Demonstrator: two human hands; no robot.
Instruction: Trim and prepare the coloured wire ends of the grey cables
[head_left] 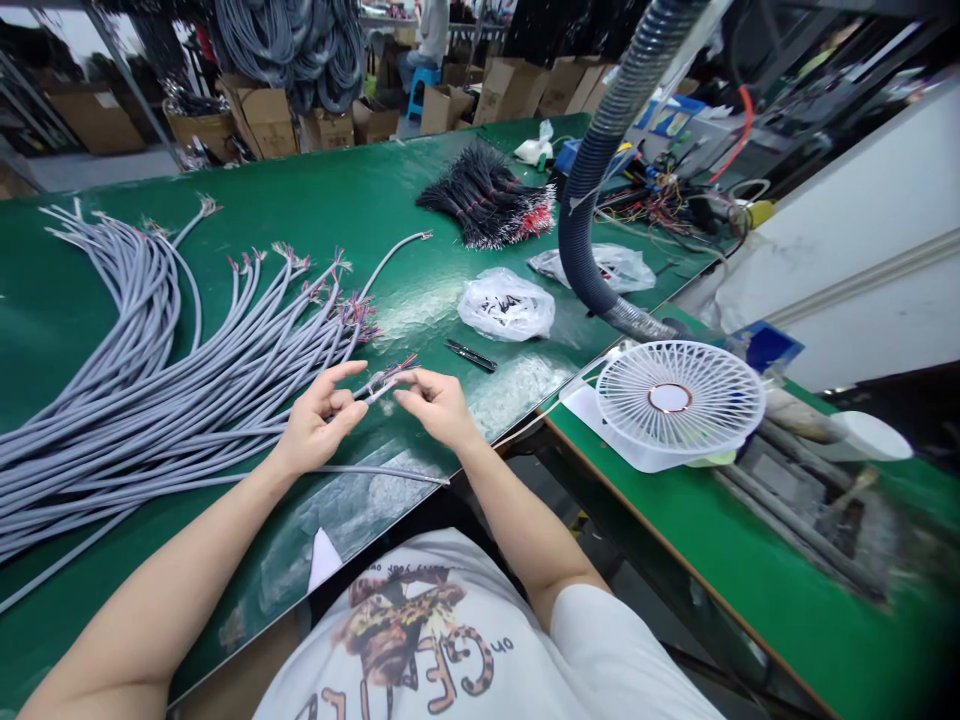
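Grey-jacketed cable end [361,392], its coloured wires [405,363] bared and splayed, lies between the person's two hands, left of the black snips [471,355] and a little nearer the body. Left hand [319,415]: index and thumb tips parted, the cable end grasped in the bent fingers; which fingers press on it, cannot tell. Right hand [439,405]: thumb and index nearly together, pinching a pale strand [381,389] that spans the gap between the hands. Long axis of the cable end slants across the bench [315,190], bared wires pointing away from the body and toward the snips' side. Heaped grey cables [225,390] well left of the snips; clear bag [506,305] just beyond them; white fan [679,400] to their right.
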